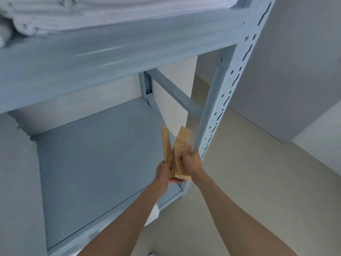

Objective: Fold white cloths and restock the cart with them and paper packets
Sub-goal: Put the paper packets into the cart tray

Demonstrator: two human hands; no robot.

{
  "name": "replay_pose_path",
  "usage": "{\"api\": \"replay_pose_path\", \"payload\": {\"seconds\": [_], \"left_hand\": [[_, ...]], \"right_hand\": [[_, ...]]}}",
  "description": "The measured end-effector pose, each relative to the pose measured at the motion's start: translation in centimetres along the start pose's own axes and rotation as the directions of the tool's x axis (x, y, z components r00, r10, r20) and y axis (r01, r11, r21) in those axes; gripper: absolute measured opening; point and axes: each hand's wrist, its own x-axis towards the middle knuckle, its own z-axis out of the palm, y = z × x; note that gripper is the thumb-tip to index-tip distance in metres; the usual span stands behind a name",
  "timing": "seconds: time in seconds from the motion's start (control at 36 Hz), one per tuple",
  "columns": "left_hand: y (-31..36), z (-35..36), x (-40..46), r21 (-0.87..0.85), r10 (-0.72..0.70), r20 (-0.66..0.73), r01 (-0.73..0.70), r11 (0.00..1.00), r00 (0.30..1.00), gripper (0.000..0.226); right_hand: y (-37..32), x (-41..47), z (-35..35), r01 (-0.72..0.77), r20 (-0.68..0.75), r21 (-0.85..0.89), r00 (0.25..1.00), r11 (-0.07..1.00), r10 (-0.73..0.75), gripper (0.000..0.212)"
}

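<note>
Over the bare grey-blue lower metal shelf (96, 163), beside the perforated upright post (228, 100): left hand (164, 172) and right hand (191, 161) both clamped round the fanned brown paper packets (177, 154) — square up edges, then set down flat.

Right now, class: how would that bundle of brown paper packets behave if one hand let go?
The paper packets fan apart at their tops, so they would probably splay or slip out. They look thin and light, likely bending easily. Both the left hand and right hand grip them, which suggests the bundle is loose.
</note>
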Motion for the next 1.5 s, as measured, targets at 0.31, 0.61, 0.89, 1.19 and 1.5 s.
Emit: {"api": "replay_pose_path", "payload": {"seconds": [0.31, 0.61, 0.89, 1.19, 1.5], "left_hand": [[-6.5, 12.0, -5.0, 0.033, 0.125, -0.006, -0.125, 0.992, 0.992, 0.042], [-12.4, 27.5, -9.1, 0.016, 0.211, 0.179, -0.217, 0.976, 0.961, 0.053], [-10.7, 40.0, -4.2, 0.078, 0.297, 0.289, -0.331, 0.940, 0.910, 0.039], [-7.2, 55.3, 11.5, 0.103, 0.187, 0.384, -0.243, 0.964, 0.904, 0.029], [1.0, 64.0, 24.8, 0.140, 0.167, 0.334, -0.224, 0.965, 0.928, 0.031]], "right_hand": [[7.3, -3.5, -14.3, -0.026, 0.022, 0.262, 1.000, 0.965, 0.020, 0.037], [13.1, -5.6, -30.1, 0.109, -0.069, 0.356, 0.994, 0.928, -0.090, 0.029], [14.6, 0.1, -41.7, 0.065, -0.061, 0.422, 0.997, 0.904, -0.044, 0.031], [12.7, 16.4, -53.3, 0.087, -0.288, 0.358, 0.958, 0.930, 0.021, 0.029], [5.4, 31.2, -61.2, 0.116, -0.330, 0.416, 0.944, 0.902, 0.031, 0.036]]}}
